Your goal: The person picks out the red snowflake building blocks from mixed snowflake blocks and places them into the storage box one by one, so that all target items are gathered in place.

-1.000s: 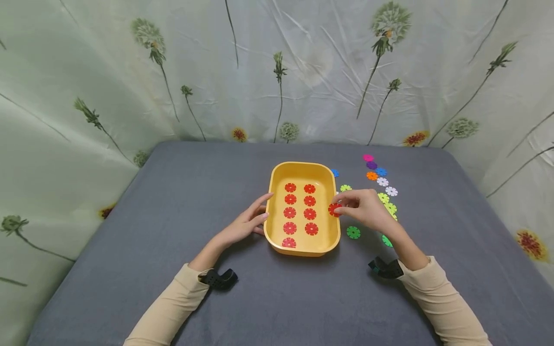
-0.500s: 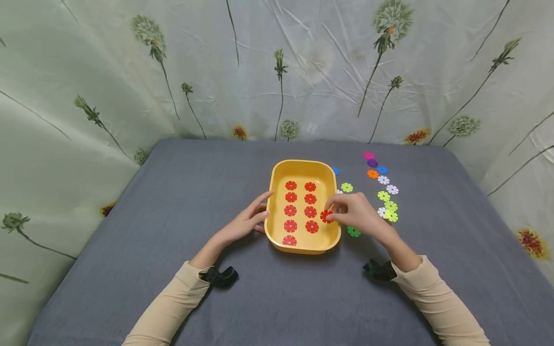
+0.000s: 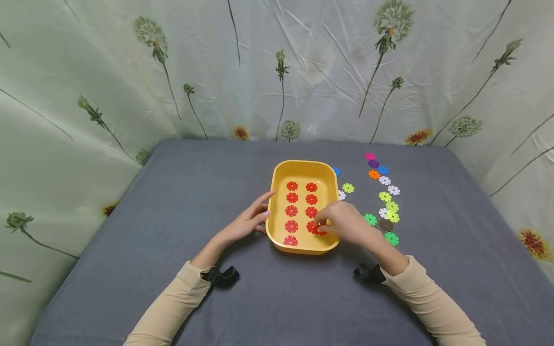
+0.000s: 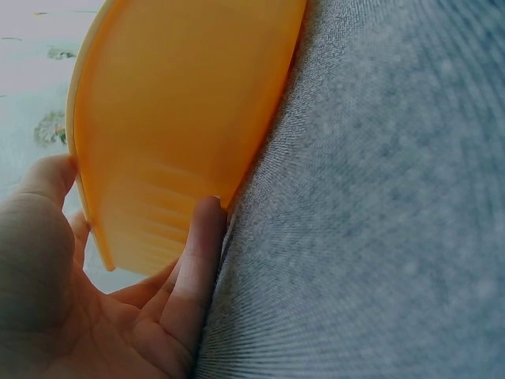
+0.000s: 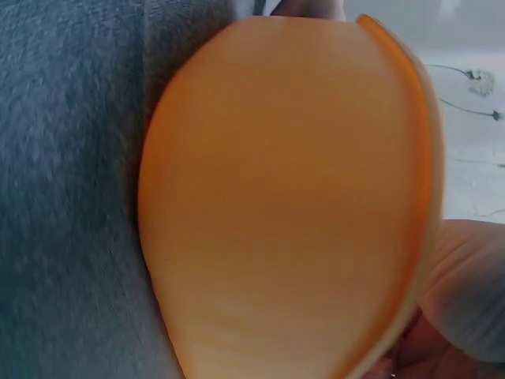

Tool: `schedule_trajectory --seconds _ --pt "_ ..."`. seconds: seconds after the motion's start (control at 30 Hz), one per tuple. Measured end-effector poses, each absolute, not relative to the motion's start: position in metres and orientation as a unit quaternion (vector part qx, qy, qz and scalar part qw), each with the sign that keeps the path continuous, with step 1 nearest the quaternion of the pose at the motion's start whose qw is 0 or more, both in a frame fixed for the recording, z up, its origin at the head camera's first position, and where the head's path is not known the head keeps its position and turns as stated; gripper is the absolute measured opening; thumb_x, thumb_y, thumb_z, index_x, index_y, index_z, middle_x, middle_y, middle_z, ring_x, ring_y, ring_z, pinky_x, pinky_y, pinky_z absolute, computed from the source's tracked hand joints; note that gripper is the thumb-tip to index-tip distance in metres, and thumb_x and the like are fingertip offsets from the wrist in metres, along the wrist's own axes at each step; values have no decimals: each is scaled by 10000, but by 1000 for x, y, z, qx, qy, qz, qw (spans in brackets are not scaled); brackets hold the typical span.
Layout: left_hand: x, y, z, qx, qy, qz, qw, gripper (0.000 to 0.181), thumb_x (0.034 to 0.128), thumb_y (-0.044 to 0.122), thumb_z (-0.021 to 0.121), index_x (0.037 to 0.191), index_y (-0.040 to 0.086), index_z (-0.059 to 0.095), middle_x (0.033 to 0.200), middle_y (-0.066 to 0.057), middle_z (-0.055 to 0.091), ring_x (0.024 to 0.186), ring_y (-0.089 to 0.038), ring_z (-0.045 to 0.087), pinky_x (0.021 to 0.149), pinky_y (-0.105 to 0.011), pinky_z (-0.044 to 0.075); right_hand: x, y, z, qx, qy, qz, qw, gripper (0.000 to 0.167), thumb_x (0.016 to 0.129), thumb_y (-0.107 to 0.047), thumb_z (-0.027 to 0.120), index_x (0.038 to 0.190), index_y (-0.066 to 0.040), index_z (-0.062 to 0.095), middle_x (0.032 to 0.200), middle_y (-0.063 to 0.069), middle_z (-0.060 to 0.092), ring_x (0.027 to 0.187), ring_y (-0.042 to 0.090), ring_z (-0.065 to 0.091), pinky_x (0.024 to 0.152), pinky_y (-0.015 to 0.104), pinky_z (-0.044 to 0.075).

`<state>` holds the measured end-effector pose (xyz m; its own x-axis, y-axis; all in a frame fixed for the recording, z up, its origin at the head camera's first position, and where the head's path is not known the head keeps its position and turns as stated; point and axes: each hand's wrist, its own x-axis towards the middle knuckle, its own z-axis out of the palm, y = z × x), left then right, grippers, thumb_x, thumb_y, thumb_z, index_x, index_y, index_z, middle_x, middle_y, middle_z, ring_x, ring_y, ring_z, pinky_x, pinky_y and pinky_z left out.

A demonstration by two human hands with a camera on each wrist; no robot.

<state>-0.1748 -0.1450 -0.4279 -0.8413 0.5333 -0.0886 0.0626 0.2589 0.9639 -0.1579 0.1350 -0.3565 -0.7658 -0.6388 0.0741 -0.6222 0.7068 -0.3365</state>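
Observation:
A yellow plastic basin (image 3: 304, 251) stands on the table. On its floor lie red snowflake discs (image 3: 292, 210) in two columns. The right hand (image 3: 344, 222) reaches over the right rim and pinches another red snowflake disc (image 3: 321, 231) low inside, overlapping the lowest disc of the right column. In the right wrist view the outer wall (image 5: 292, 189) hides most of that hand. The left hand (image 3: 243, 223) rests against the basin's left side with fairly straight fingers. In the left wrist view its thumb touches the rim and fingers (image 4: 197, 260) lie along the outer wall.
Right of the basin lie loose snowflake discs: green (image 3: 391, 239), brown (image 3: 386, 225), yellow-green (image 3: 348, 188), white (image 3: 394, 190), orange (image 3: 374, 174), blue (image 3: 383, 170), purple (image 3: 374, 164) and pink (image 3: 370, 156). The grey table (image 3: 195, 182) meets a flowered curtain (image 3: 242, 72) behind.
With the red snowflake disc pinched, the right hand has moved left from the right rim and down into the basin. The left hand stays at the basin's left side.

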Motion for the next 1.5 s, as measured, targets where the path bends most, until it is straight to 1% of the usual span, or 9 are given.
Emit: schedule_trajectory --seconds 0.13,0.23,0.47,0.57,0.8,1.1,1.27,1.4,1.5 --pt "-174 -144 -427 194 766 577 207 573 994 273 446 1477 375 156 1401 -208 403 1145 -322 559 830 -365 571 -157 130 -360 -366 916 -156 56 93 728 -180 795 803 -168 742 712 -72 648 659 69 480 589 160 424" --pt "-173 -143 -427 191 768 575 208 571 995 264 443 1475 381 157 1401 -202 404 1148 -320 558 830 -364 571 -158 126 -361 -393 905 -146 78 61 744 -157 782 770 -171 728 670 -78 617 627 56 460 577 153 406" --pt "-173 -142 -427 193 768 575 207 573 999 245 433 1484 355 149 1421 -208 387 1175 -340 543 827 -366 571 -162 120 -363 -405 895 -143 122 38 760 -156 766 783 -155 735 684 -73 674 600 34 499 583 148 437" --pt "-173 -142 -428 192 769 573 208 569 999 252 432 1478 376 151 1427 -200 384 1179 -339 541 828 -363 571 -162 119 -364 -402 897 -134 128 37 762 -163 764 787 -157 738 694 -73 681 606 37 505 583 153 439" --pt "-175 -143 -427 187 769 574 211 561 998 279 435 1472 390 157 1425 -194 386 1168 -329 547 832 -369 570 -164 118 -366 -400 899 -126 128 50 764 -175 764 807 -163 743 713 -72 688 618 40 502 581 154 431" --pt "-174 -141 -425 184 768 575 212 554 1000 289 429 1471 393 156 1419 -195 393 1163 -324 550 831 -364 570 -166 121 -365 -418 893 -129 103 48 772 -177 756 818 -167 747 700 -87 673 599 19 473 567 148 403" --pt "-175 -141 -426 187 770 572 211 563 999 276 433 1474 390 152 1432 -192 385 1179 -332 542 833 -365 569 -167 127 -359 -404 891 -182 101 106 794 -184 740 887 -134 748 768 -56 699 637 12 526 609 148 468" --pt "-175 -144 -425 189 766 574 219 569 999 281 431 1475 395 142 1442 -191 371 1178 -323 545 839 -372 567 -167 136 -350 -393 891 -216 69 152 790 -159 741 932 -104 746 852 -14 728 730 54 601 684 225 539" --pt "-175 -147 -423 189 751 588 232 583 996 302 437 1478 397 123 1442 -205 357 1114 -291 581 827 -387 571 -168 145 -344 -382 894 -230 44 168 800 -149 731 958 -92 741 894 4 735 773 74 620 698 250 548"
